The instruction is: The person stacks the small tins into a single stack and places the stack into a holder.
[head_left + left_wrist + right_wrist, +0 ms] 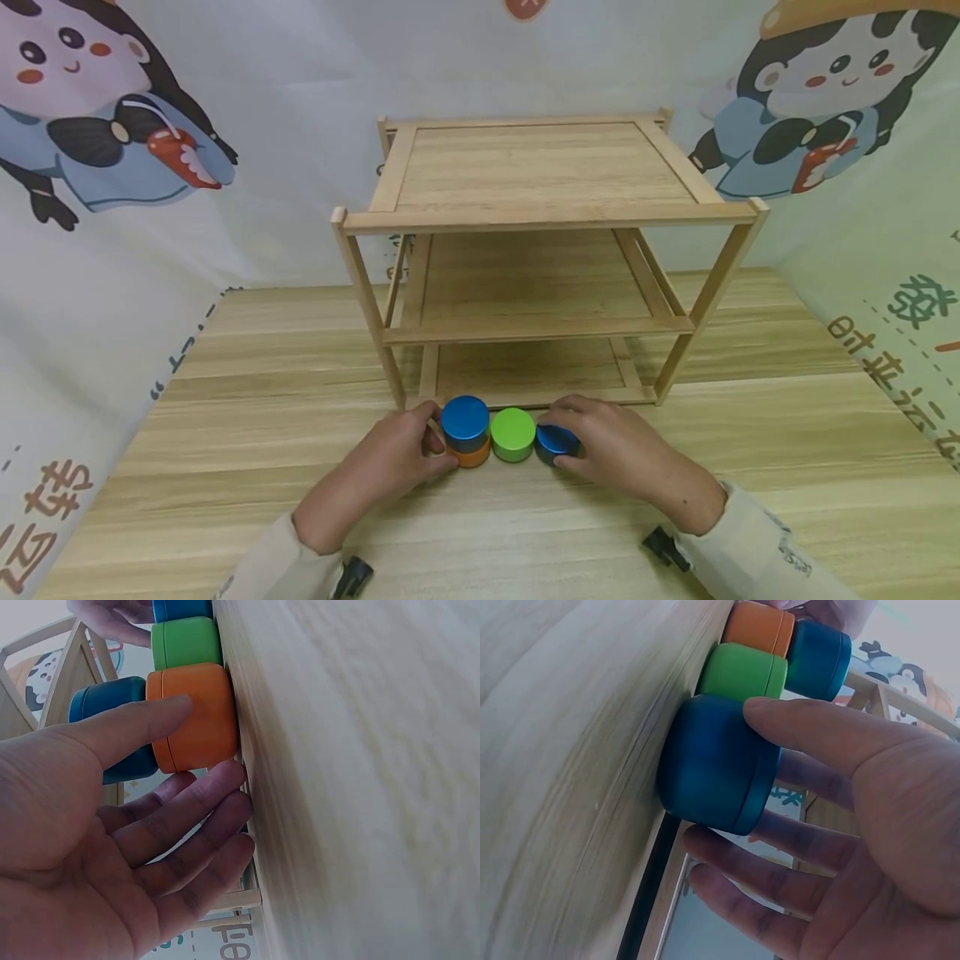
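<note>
1. On the left wall (97, 333), can read brown characters 转 (58, 487) and, nearer the lower corner of the head view, 运 (28, 557);
2. On the right wall (877, 250), can read a large dark green 發 (922, 300); below it, a slanting brown line, 时来运转 (907, 406), running to the edge of view;
3. On the back wall (525, 75), can see a red sign (525, 7) with an X-like mark, cut off at the top;
4. Along the left wall's foot, can see dark blue lettering (177, 362); cannot make out;
5. On the right sleeve (750, 533), can see small dark print (795, 557); too small to read;
6. In the left wrist view, can see brown lettering (236, 949); cannot make out
</note>
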Tool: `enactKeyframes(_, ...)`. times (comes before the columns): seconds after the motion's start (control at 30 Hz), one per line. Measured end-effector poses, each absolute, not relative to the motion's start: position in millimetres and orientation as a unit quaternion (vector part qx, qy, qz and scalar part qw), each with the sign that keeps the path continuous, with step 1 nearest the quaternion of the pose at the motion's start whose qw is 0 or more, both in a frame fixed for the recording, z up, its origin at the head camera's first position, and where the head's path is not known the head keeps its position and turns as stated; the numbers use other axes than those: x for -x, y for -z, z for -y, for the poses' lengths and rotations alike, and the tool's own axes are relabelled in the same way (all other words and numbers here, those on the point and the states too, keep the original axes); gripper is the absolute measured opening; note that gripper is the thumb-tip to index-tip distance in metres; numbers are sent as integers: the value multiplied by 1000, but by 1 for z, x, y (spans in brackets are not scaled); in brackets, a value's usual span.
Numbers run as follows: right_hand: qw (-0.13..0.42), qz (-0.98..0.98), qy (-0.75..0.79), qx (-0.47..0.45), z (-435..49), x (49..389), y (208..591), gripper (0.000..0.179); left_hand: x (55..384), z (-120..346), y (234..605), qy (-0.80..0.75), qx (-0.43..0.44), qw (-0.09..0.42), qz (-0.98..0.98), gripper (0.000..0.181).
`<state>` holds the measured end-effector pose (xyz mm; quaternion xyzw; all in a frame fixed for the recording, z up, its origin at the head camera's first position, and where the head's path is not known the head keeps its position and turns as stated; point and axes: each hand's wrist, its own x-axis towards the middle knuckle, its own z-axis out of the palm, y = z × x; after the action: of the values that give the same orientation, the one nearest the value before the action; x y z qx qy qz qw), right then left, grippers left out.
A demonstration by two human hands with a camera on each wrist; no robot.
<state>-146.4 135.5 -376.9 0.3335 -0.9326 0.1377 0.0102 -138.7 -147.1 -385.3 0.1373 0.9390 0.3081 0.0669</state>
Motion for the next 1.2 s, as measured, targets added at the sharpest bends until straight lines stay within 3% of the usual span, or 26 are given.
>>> enactKeyframes(1.2, 13, 929, -120, -349, -139, 145, 371, 40, 140, 148, 386, -309, -148, 67, -937, 41)
